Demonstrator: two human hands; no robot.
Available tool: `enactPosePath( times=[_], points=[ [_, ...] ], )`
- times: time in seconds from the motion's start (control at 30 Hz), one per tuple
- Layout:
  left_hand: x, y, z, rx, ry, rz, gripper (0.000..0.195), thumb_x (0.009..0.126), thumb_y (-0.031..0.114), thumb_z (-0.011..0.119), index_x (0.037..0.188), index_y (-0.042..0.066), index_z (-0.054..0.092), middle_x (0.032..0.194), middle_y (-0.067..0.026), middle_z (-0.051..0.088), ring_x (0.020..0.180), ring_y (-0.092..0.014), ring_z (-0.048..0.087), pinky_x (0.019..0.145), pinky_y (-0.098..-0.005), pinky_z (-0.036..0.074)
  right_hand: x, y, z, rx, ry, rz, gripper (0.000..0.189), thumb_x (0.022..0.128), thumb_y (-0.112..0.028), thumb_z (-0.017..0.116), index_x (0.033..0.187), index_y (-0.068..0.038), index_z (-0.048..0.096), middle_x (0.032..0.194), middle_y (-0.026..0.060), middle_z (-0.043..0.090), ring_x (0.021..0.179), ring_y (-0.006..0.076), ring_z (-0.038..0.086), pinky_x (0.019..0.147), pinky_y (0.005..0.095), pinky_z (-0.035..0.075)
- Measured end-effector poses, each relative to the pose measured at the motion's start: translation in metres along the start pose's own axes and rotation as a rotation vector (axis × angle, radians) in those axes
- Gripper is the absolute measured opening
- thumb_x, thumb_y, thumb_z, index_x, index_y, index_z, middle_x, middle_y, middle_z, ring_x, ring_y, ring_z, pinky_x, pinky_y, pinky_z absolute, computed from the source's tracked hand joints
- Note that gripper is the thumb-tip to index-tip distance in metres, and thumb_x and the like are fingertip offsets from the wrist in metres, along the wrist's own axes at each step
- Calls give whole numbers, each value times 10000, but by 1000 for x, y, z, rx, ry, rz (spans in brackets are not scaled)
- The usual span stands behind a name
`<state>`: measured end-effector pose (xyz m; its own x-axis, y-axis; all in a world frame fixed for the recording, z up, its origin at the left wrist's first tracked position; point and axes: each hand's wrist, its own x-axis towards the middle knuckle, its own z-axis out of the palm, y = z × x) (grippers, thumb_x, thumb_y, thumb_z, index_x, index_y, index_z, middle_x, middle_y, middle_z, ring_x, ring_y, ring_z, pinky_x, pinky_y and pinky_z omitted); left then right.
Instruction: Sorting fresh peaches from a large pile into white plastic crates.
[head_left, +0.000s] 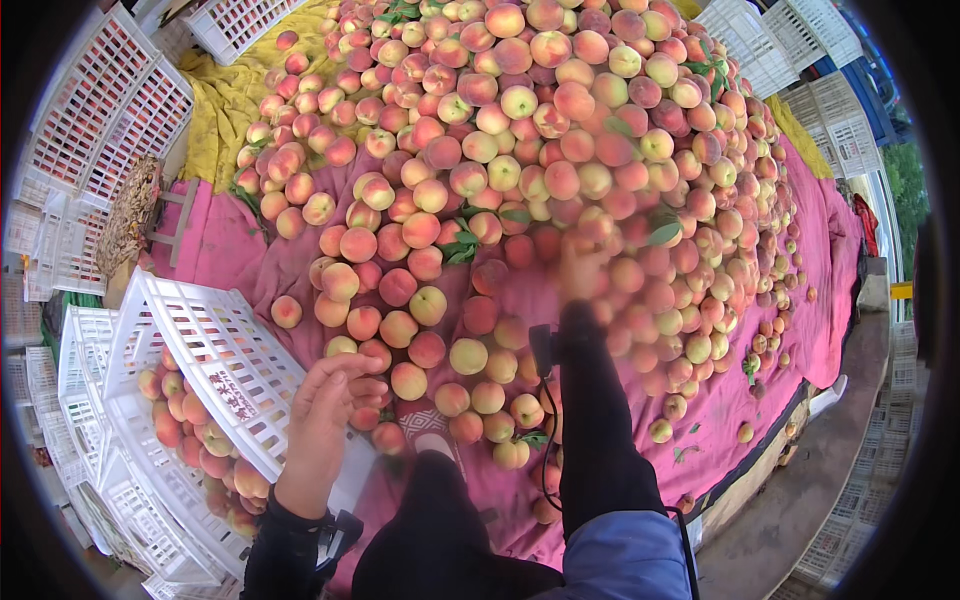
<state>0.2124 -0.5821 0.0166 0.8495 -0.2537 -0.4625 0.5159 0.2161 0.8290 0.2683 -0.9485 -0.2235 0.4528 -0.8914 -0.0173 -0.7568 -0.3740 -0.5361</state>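
A large heap of peaches (517, 101) spreads over a pink cloth (814, 247) before me. My right hand (583, 264) reaches into the middle of the heap, blurred. A peach (598, 223) shows at its fingertips, but whether the hand grips it is unclear. My left hand (324, 420), with loosely curved fingers and nothing visible in it, hovers beside the rim of a white plastic crate (217, 352). Peaches (196, 435) partly fill this crate, which stands at my left. Loose peaches (409, 381) lie just past the left fingertips.
My foot in a patterned red sock (421, 421) stands among the fruit. White plastic crates (97, 105) line the left side, and more crates (832, 120) stand at the far right. A yellow cloth (225, 112) lies behind the heap. Leaves (459, 247) are scattered among the peaches.
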Motion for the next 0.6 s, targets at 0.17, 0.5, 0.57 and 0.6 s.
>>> enactPosePath(
  times=[0.17,0.5,0.57,0.6],
  points=[
    [-6,2,4,36,-15,29,261,991,206,442,1157,30,539,1133,-123,628,950,-177,635,814,-307,509,14,53,21,1137,-308,162,313,857,-174,667,1032,5,480,994,131,594,809,170,581,699,290,482],
    [-35,-4,-4,42,0,-21,251,995,190,424,1138,24,546,1138,-140,627,952,-184,639,829,-315,506,-48,27,2,574,-135,-37,624,777,-239,692,1290,5,434,1090,184,587,961,290,598,822,375,486],
    [-37,4,-2,72,-30,-13,254,994,189,420,1143,24,543,1133,-129,629,953,-183,636,830,-317,502,-38,30,9,53,93,-48,708,744,-352,706,1306,-14,439,1087,226,602,972,372,602,850,429,480],
    [-35,8,0,63,-44,-20,254,994,189,420,1143,24,543,1133,-129,629,953,-183,636,830,-317,502,-12,48,6,221,23,-95,660,723,-403,706,1237,-28,531,938,224,650,894,413,625,824,476,489]
  ],
)
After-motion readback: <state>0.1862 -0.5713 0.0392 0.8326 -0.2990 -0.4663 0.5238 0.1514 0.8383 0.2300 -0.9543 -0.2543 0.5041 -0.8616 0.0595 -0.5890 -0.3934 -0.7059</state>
